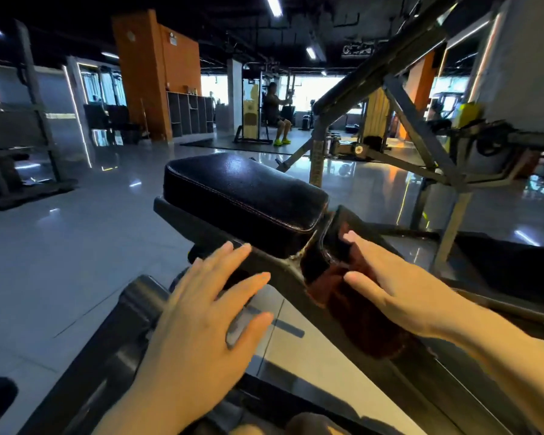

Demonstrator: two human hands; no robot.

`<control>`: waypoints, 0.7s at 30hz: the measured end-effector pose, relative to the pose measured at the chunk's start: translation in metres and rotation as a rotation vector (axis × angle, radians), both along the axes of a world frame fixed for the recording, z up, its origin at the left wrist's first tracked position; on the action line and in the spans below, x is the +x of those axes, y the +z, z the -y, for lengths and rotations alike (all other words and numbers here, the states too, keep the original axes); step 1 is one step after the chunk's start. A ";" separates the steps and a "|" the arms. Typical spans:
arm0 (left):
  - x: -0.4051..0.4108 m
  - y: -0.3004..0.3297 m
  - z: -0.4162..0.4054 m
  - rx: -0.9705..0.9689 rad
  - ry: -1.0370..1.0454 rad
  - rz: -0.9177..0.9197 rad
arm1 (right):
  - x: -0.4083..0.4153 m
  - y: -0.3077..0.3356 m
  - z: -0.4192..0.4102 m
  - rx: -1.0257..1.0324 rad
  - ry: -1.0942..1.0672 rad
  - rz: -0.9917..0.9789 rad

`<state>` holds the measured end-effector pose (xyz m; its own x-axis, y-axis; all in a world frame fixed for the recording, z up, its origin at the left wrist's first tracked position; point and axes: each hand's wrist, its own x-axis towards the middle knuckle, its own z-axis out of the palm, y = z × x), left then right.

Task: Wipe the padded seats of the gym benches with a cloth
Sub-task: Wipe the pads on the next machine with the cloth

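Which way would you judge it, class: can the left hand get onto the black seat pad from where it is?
Probably yes. The left hand is spread open, holding nothing, just below the seat pad, with nothing between them.

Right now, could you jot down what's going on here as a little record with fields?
place: gym with machines and a glossy floor
seat: black padded seat on a bench frame
cloth: dark red cloth on the pad beside the seat
right hand: right hand flat on the cloth, fingers straight
left hand: left hand open, fingers spread, holding nothing
background: a person seated at a machine
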<state>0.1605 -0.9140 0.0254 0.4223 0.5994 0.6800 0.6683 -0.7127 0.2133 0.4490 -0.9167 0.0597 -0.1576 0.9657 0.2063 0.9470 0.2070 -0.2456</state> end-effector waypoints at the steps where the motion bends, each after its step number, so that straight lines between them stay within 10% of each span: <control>1: 0.004 -0.011 0.005 0.014 0.038 -0.023 | 0.006 -0.015 0.017 0.001 -0.037 0.012; 14: 0.017 -0.048 0.022 0.083 0.174 -0.199 | -0.050 -0.026 -0.028 0.382 -0.151 -0.146; 21: 0.016 -0.048 0.019 0.111 0.230 -0.163 | -0.028 0.000 -0.076 0.144 -0.021 -0.349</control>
<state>0.1769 -0.9335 -0.0224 0.3926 0.6180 0.6812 0.8341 -0.5512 0.0194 0.4212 -0.8409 0.0594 -0.0343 0.9253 0.3776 0.8157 0.2442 -0.5243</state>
